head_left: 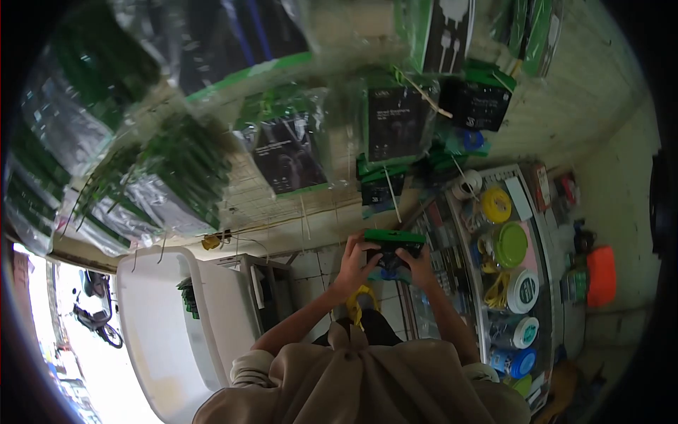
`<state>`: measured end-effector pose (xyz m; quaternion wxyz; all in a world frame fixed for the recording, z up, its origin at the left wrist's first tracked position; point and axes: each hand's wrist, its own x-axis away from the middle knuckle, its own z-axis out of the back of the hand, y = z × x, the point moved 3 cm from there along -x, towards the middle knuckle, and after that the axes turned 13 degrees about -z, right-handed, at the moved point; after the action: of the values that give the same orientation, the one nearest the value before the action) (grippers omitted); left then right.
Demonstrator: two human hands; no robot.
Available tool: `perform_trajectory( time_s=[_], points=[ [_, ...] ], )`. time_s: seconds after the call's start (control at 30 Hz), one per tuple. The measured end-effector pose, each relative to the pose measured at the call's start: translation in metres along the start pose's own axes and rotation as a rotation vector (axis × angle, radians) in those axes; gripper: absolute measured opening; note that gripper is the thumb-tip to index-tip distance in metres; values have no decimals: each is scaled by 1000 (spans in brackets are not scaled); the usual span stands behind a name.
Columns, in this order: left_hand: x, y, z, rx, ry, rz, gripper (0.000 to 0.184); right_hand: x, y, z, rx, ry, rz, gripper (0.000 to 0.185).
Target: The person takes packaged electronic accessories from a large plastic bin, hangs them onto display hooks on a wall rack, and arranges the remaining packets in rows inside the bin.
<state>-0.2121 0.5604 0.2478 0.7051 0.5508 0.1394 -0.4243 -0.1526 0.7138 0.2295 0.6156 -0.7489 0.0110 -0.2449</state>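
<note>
black and green pack (394, 236) held up two-handed near the jar desk (472, 283)

left hand (355, 260) has one side and right hand (419, 268) the other, so both hands are clamped on the pack, out in front of the person's body (there's something blue just under it, too blurry to make out). the desk is off to the right with lidded jars (510, 244) in a row, bagged packs (286, 152) hang up ahead, and a big white tub (159, 297) sits over on the left
</note>
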Motion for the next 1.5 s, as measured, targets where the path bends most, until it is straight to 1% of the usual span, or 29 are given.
perform_trajectory(
  time_s=[0.03, 0.07, 0.13, 0.17, 0.23, 0.33, 0.43, 0.57, 0.6, 0.67, 0.7, 0.73, 0.77, 0.8, 0.87, 0.93, 1.0, 1.03, 1.1, 1.17, 1.2, 1.23, 1.3, 1.33, 1.37, 1.4, 1.43, 1.47, 1.5],
  points=[
    [3, -6, -8, 149, 11, 44, 32, -5, 5, 4, -20, -1, 16, 26],
    [8, -12, -13, 165, -1, 61, 32, -9, 11, 9, -22, 16, -4, 26],
    [2, -14, -13, 36, -3, 64, 31, -12, 5, 11, -37, 59, 55, 24],
    [1, -17, -18, 42, -15, 82, 31, -16, 5, 15, -41, 67, 34, 24],
    [-1, -21, -20, 124, 96, 81, 31, -22, 3, 15, -46, 22, 88, 22],
    [-3, -19, -22, 58, 102, 41, 32, -25, 1, 17, -55, 42, 131, 19],
    [-7, -21, -22, 61, 148, 52, 32, -33, -3, 13, -82, 27, 80, 18],
    [-8, -39, -26, -18, 94, 111, 34, -56, -9, 11, -12, 58, 118, 18],
    [-12, -44, -27, -47, 82, 111, 38, -63, -12, 9, -8, 51, 119, 18],
    [-20, -54, -31, -83, 74, 114, 41, -77, -19, 5, 3, 60, 162, 28],
    [-25, -57, -33, -159, 70, 69, 47, -89, -18, 5, 3, 52, 161, 28],
    [-30, -60, -34, -236, 63, 25, 52, -101, -18, 5, 15, 119, 259, 36],
    [-35, -64, -36, -244, 66, 30, 52, -111, -18, 6, 28, 185, 355, 44],
    [-40, -67, -39, -283, 39, 38, 56, -117, -21, 4, 27, 174, 350, 44],
    [-47, -72, -40, -333, 18, 52, 61, -128, -28, 2, 141, 329, 372, 59],
    [-52, -75, -41, -347, -2, 72, 64, -140, -25, 2, 154, 331, 375, 61],
    [-54, -80, -40, -350, -16, 85, 64, -145, -22, 3, 209, 415, 457, 65],
    [-52, -82, -39, -345, -36, 95, 65, -147, -16, 4, 215, 399, 458, 65],
    [-43, -81, -36, -347, 11, 91, 64, -142, -2, 9, 292, 467, 504, 64],
    [-30, -74, -25, -365, 75, 81, 64, -123, 16, 13, 82, 432, 439, 57],
    [-15, -66, -16, -358, 63, 117, 63, -112, 27, 17, 141, 497, 399, 53],
    [4, -57, -8, -355, 53, 156, 62, -99, 42, 21, 199, 557, 361, 50],
    [73, -56, 3, -382, 5, 211, 57, -84, 112, 33, 103, 495, 234, 55],
    [107, -49, 11, -383, -30, 300, 53, -73, 145, 40, 387, 541, 268, 37],
    [141, -38, 20, -384, -55, 396, 50, -71, 193, 55, 536, 379, 243, 32],
    [176, -26, 32, -332, -50, 509, 47, -62, 226, 62, 739, 295, 60, 27],
    [215, -11, 42, -276, -32, 623, 45, -37, 220, 52, 904, 96, 167, 26],
    [267, 1, 48, -264, 51, 791, 45, -27, 248, 58, 1026, -152, 185, 19],
    [326, 10, 51, -242, 149, 954, 45, -23, 270, 63, 1159, -383, 664, 19]
  ],
)
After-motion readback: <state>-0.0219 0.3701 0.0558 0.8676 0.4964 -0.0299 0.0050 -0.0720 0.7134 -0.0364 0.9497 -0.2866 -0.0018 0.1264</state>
